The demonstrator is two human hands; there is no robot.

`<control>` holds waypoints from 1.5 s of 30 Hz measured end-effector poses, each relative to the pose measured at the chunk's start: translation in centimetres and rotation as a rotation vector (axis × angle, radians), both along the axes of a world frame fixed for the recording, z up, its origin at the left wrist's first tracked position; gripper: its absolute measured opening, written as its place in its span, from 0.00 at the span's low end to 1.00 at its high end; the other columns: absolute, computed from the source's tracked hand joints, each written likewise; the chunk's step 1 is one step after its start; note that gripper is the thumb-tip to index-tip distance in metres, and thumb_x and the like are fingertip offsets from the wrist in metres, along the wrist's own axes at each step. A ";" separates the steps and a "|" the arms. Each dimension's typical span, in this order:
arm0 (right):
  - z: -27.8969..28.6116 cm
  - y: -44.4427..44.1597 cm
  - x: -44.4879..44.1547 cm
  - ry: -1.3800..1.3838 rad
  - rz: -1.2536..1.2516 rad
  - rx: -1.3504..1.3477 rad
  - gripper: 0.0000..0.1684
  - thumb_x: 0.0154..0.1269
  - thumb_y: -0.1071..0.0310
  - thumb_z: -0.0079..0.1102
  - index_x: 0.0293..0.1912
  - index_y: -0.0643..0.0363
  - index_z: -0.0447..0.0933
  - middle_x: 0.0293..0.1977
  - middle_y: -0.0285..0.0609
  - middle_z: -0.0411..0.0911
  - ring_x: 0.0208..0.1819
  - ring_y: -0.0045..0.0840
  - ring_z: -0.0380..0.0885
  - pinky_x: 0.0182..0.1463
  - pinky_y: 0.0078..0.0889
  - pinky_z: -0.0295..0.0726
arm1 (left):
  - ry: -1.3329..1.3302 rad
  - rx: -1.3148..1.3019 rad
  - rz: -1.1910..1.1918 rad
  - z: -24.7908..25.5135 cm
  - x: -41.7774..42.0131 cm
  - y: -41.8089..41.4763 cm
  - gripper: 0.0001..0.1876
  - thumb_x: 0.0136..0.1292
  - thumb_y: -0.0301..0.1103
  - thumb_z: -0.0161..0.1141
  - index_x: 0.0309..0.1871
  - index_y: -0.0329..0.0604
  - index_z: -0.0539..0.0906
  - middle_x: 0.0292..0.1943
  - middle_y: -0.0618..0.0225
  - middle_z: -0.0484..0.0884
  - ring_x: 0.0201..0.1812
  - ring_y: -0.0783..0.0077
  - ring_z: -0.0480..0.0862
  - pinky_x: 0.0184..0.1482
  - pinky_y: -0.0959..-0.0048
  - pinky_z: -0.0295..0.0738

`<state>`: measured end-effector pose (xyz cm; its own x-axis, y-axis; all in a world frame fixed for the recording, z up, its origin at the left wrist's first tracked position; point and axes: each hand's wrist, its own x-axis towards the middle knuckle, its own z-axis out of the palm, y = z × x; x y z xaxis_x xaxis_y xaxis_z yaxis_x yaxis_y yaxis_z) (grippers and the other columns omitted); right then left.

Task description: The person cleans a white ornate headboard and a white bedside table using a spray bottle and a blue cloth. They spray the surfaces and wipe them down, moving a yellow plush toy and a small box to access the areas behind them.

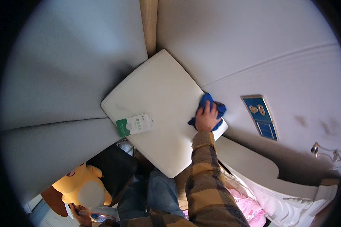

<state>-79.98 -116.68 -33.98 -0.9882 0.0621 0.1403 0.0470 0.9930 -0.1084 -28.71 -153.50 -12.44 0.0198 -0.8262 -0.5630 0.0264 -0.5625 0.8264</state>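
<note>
My right hand (207,116) presses a crumpled blue cloth (207,98) onto the right edge of a white square top (162,99), which looks like a small cabinet or table. Part of the cloth hangs past that edge, towards the wall. At the lower left, my left hand (81,218) grips a clear plastic container (109,213) bearing a coloured label; the view's rim cuts off part of both. A green and white box (134,124) with writing lies across the top's left edge.
Walls (59,71) meet behind the top at a wooden strip (149,25). On the right wall are a blue switch plate (260,117) and metal hooks (325,151). A yellow plush toy (83,184) sits lower left; a white carved headboard (272,187) and pink fabric (248,208) lie lower right.
</note>
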 end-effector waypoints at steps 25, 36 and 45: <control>-2.5 6.7 14.8 -0.204 -0.622 -0.298 0.27 0.64 0.49 0.45 0.46 0.65 0.74 0.32 0.64 0.79 0.36 0.57 0.78 0.44 0.56 0.76 | 0.099 -0.021 -0.220 -0.3 3.1 -2.0 0.10 0.70 0.40 0.50 0.48 0.48 0.77 0.29 0.76 0.77 0.34 0.79 0.76 0.39 0.76 0.72; -3.1 9.3 7.5 0.024 -0.541 -0.363 0.29 0.65 0.58 0.51 0.63 0.59 0.65 0.44 0.65 0.73 0.43 0.56 0.75 0.46 0.51 0.76 | 0.131 0.011 -0.324 -1.5 6.2 -4.6 0.17 0.67 0.45 0.55 0.53 0.48 0.76 0.51 0.72 0.79 0.46 0.78 0.77 0.51 0.77 0.73; -2.5 6.7 14.3 -0.007 -0.271 -0.313 0.29 0.63 0.59 0.54 0.61 0.60 0.67 0.44 0.65 0.73 0.40 0.56 0.76 0.42 0.53 0.76 | 0.124 0.023 -0.209 0.7 3.1 -2.1 0.14 0.69 0.41 0.52 0.49 0.43 0.78 0.45 0.69 0.80 0.42 0.73 0.79 0.45 0.72 0.76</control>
<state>-65.71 -110.00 -36.45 -0.9308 0.3593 0.0667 0.3045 0.8636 -0.4019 -25.62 -155.57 -11.77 -0.2208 -0.7921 -0.5690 0.0084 -0.5849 0.8111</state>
